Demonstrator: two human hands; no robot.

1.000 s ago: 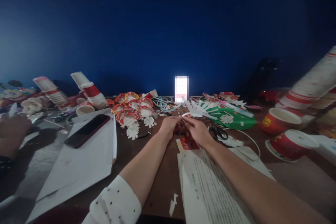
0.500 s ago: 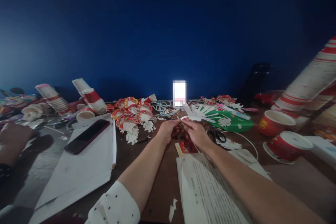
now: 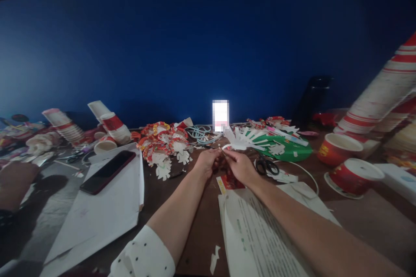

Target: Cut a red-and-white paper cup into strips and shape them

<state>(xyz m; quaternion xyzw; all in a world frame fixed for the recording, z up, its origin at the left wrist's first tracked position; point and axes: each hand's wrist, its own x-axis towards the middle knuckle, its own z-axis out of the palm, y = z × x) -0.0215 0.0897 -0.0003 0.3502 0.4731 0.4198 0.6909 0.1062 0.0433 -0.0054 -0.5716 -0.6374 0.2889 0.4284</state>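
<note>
My left hand [image 3: 207, 162] and my right hand [image 3: 241, 166] meet fingertip to fingertip over the brown table. Both are closed in a pinch around a small white paper piece [image 3: 226, 147], mostly hidden by the fingers. Just beyond them lies a white paper cut into fanned strips [image 3: 242, 139], partly over a green sheet [image 3: 292, 150]. Black-handled scissors [image 3: 267, 166] rest right of my right hand. Under the hands is a red card [image 3: 234, 183] with a yellow-white edge. A heap of red-and-white cut paper pieces [image 3: 162, 147] sits left of my left hand.
Printed sheets [image 3: 256, 233] lie under my right forearm. At left, a phone [image 3: 108, 172] rests on a white folder [image 3: 94, 220]; a co-worker's hand [image 3: 17, 186] is farther left. Red paper cups [image 3: 359, 175] and a tall leaning cup stack [image 3: 380, 91] stand right. A blue wall closes the back.
My hands stay pinched together at nearly the same place, with the fingers shifted slightly. The view has moved a little, and the co-worker's hand at left is lower.
</note>
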